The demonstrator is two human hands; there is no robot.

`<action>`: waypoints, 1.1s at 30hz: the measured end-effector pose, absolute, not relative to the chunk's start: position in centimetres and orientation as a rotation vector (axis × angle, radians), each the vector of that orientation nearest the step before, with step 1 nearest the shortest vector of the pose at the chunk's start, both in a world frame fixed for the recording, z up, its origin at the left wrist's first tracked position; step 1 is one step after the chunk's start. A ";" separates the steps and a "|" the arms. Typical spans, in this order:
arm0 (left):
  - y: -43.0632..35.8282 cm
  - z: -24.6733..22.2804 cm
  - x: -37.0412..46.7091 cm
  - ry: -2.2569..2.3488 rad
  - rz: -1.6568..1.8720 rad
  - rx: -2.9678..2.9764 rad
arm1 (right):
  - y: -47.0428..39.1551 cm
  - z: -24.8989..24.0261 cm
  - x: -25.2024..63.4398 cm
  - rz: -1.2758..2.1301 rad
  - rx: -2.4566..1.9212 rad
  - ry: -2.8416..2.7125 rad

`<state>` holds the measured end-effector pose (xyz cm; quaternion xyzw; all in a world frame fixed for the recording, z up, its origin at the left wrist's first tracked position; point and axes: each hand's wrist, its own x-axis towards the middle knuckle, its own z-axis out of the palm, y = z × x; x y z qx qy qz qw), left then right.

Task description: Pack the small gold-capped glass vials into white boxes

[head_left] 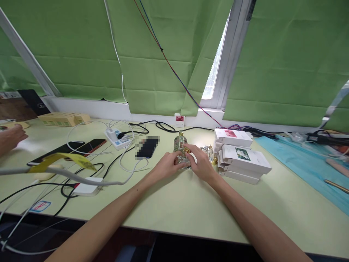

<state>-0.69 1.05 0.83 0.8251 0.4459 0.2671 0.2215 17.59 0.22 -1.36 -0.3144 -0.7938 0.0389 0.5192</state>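
In the middle of the table, clear glass bottles (180, 141) with gold-coloured necks stand close together, partly covered by my fingers. My left hand (169, 165) is closed, with thumb and fingers against the near glass bottle (185, 162). From the other side my right hand (200, 162) grips the same bottle, its index finger bent over a gold part at the top. Small silver and gold pieces (208, 153) lie just beyond my right hand. White boxes with flower pictures (245, 160) are stacked to the right of them.
Left of my hands are a phone (147, 147), a white power strip (117, 138) and tangled cables. A thick grey cable (81, 179) crosses in front. Another person's hand (12, 138) shows at the far left. Blue sheeting (300, 163) covers the right side.
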 end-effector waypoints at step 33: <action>1.2 0.6 -0.8 1.230 0.724 2.316 | 0.5 -1.5 17.5 0.023 -0.807 -1.816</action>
